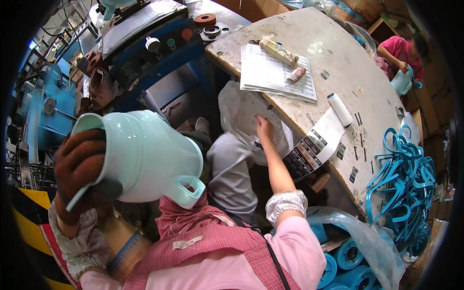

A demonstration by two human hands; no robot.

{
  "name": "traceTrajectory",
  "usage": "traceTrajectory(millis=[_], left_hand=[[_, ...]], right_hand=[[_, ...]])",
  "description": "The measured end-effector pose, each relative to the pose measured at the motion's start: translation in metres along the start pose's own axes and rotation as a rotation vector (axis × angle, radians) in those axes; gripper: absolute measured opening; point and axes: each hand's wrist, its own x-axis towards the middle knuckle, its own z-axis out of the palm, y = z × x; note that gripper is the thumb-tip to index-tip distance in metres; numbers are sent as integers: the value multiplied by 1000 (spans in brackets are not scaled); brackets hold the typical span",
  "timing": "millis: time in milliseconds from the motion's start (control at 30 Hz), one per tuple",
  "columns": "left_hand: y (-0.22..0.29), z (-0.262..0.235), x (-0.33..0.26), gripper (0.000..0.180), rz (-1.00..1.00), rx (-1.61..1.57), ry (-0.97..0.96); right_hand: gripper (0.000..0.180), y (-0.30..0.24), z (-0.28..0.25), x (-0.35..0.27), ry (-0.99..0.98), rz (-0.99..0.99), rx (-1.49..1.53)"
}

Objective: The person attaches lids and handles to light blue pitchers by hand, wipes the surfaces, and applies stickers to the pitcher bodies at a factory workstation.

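Observation:
A mint-green plastic jug (150, 152) lies tilted on its side in the air at the left, over my lap. My left hand (79, 162), in a brown glove with a dark thumb, grips its wide rim, the fingers reaching into the mouth. A squared loop (186, 191) juts from the jug's lower side. My bare right hand (264, 129) is at a clear plastic bag (237, 108) hanging by the table's edge. Its fingers look bent together; what they hold, if anything, is too small to make out. Beside that forearm, a label strip (309, 150) droops from a white roll (340, 109).
Printed sheets (275, 72) with two wrapped lumps lie on the worn table (333, 53). Blue handles (401, 179) pile at its right; bagged blue parts (348, 253) sit below. A machine panel (159, 48) stands ahead left. Another person (398, 55) holds a similar jug far right.

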Motion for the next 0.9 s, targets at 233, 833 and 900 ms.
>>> traceTrajectory(millis=[233,833,900], left_hand=[[-40,18,62,27,112,-199,252],[6,76,72,63,363,-213,529],[23,94,48,68,287,-475,400]], right_hand=[[21,12,-51,-5,85,-3,-232],[26,53,-18,8,-344,186,540],[28,34,-12,4,-365,264,687]])
